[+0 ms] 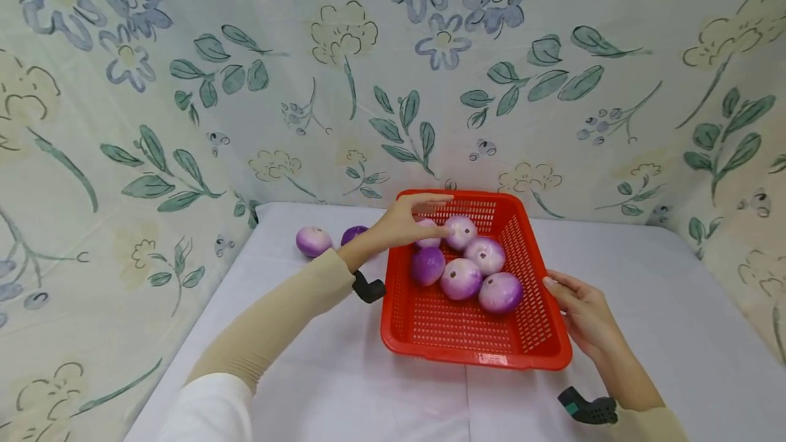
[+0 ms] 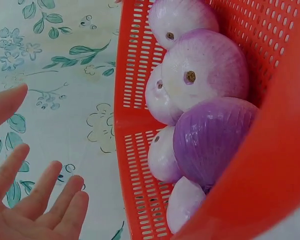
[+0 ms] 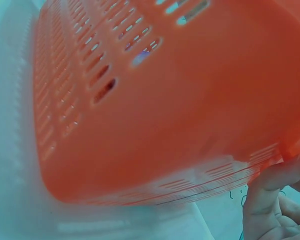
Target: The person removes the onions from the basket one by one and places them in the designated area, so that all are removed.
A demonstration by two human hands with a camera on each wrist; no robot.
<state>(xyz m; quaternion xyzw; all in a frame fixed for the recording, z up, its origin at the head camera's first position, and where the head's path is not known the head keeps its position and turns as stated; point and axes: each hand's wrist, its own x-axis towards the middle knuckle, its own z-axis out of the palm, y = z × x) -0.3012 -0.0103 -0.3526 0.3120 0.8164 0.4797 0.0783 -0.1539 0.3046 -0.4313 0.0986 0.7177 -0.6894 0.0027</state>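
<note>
The table (image 1: 344, 374) has a white cloth on it. A red basket (image 1: 528, 346) sits in the middle with six purple onions (image 1: 460, 278) inside. The basket looks stiff and light; its rim is best to hold. The onions look round, smooth and likely to roll. The right hand (image 1: 583, 312) touches the basket's side, grip loose. The left hand (image 1: 405, 224) reaches over the onions, fingers (image 2: 50, 190) straight, holding nothing. Two more onions (image 1: 313, 241) lie on the table; the arm partly hides one.

No readable text

The red basket (image 1: 534, 333), the purple onions (image 1: 460, 278) and the flowered backdrop (image 1: 184, 87) bear no letters, numbers or labels.
</note>
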